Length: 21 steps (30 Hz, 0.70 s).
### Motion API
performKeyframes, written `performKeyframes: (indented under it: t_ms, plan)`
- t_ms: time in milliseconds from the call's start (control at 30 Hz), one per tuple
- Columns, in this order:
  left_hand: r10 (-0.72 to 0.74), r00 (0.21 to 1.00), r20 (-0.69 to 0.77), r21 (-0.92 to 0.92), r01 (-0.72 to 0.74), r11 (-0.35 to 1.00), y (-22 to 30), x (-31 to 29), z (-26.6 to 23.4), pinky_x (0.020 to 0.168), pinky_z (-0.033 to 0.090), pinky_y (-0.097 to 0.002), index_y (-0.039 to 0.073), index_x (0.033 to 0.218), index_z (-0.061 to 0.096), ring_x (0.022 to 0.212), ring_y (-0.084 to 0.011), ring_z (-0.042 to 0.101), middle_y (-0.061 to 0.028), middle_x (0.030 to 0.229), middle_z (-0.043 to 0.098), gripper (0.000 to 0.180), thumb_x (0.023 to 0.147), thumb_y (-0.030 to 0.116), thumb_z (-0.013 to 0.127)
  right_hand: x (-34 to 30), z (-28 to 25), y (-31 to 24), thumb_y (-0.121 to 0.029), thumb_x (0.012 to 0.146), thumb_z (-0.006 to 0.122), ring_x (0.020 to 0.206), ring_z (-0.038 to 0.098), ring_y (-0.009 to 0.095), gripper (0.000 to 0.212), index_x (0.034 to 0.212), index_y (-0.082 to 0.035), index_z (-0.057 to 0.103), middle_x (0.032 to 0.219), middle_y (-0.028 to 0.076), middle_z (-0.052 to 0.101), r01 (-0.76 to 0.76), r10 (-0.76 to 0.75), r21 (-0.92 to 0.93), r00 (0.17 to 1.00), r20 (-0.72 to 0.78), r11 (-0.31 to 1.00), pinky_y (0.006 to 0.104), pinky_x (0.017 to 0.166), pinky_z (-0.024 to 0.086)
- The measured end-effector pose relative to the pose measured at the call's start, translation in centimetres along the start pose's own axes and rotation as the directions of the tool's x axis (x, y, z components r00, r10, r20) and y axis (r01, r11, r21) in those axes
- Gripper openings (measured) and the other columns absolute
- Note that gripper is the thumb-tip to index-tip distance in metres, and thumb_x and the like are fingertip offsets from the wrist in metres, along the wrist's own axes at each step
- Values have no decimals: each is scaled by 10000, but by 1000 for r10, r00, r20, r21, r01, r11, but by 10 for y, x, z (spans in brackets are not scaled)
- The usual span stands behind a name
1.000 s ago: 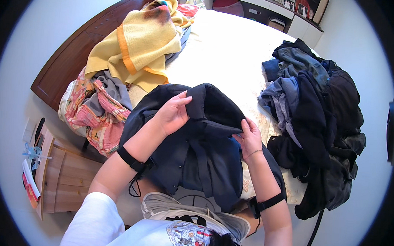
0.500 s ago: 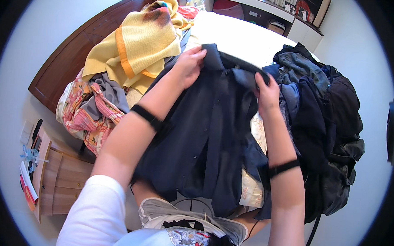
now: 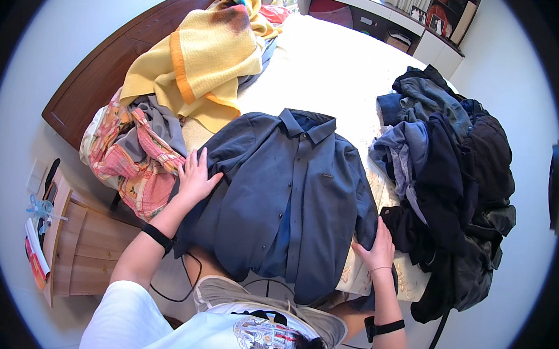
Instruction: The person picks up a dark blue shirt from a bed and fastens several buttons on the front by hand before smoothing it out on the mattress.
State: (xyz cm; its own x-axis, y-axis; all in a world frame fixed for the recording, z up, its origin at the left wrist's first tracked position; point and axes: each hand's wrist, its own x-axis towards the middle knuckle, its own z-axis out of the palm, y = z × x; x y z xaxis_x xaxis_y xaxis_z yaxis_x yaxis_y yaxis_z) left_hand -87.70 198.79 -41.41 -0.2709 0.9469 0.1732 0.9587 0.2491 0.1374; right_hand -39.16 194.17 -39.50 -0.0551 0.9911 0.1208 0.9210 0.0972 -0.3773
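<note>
A dark navy button-up shirt (image 3: 318,200) lies front up on the near edge of the bed, collar away from me, its front partly unbuttoned lower down. Its hem hangs toward my lap. My left hand (image 3: 198,176) rests flat on the left sleeve with fingers spread. At the other side, my right hand (image 3: 377,247) touches the right sleeve, its thumb stretched apart from the fingers along the cloth. Both sleeves bend down past the bed edge, and the cuffs are mostly hidden.
A heap of dark clothes (image 3: 452,162) sits on the bed's right side. To the left are a yellow blanket (image 3: 216,55) and pink patterned bedding (image 3: 147,173), beside a wooden headboard (image 3: 111,64). A wooden nightstand (image 3: 92,248) stands at the near left.
The shirt, held up by its collar before, now lies spread on the bed. Both hands have let go of the collar and moved nearer and outward, down to the sleeves.
</note>
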Motion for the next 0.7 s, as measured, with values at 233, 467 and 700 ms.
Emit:
performKeyframes:
  t_ms: [233,467,700]
  plan:
    - [241,969,-61,-392,-246,887,-36,39,-1,911,460,-359,149,1227,574,1069,-365,557,-199,1078,587,578,698,-73,500,14,-53,-4,27,671,640,913,596,321,520,1143,-191,655,1061,93,539,-139,128,-120,987,-93,983,385,798,500]
    - [30,981,-191,149,-1,989,-24,75,-84,1089,231,-584,211,1416,422,1410,-339,219,-139,1508,248,777,698,-21,606,24,-109,13,-35,671,679,1209,466,314,474,1126,-167,663,1342,105,477,59,-289,-570,902,-322,819,460,949,399]
    - [490,857,161,-77,-484,872,48,-45,-25,1114,109,-617,156,1460,336,1446,-361,107,-196,1538,192,674,904,491,520,-7,6,-72,-331,817,676,1423,190,354,678,1420,-197,398,1537,161,227,247,-245,-93,969,39,964,600,1097,199]
